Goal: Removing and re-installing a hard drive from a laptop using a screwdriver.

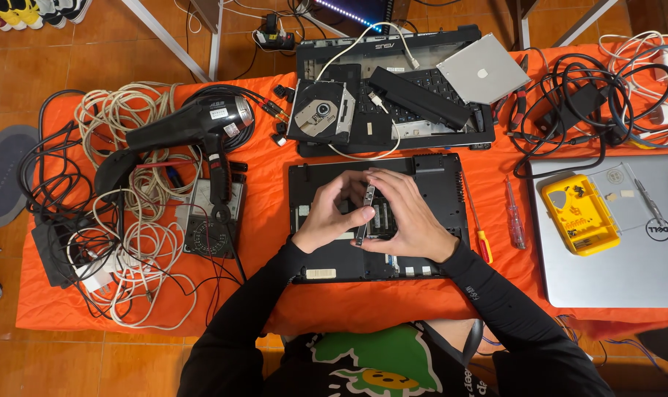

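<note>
Surface: an orange cloth (260, 220) over a low table on a tiled floor.
Held part: a thin narrow strip (365, 213), edge-on, at centre frame above the upturned black laptop base (437, 184).
Left hand (332, 217): curled, thumb and fingers pinching the strip's lower half.
Right hand (407, 217): fingers pressed along the strip's top and far side.
Above: a dismantled laptop (393, 117) with an optical drive (323, 114) lying on it.
Left: black heat gun (194, 125) among coiled cables (128, 250).
Right: two screwdrivers (514, 220), a yellow tool case (578, 215) on a silver laptop (613, 265).

Bright, even overhead light; sharp focus
</note>
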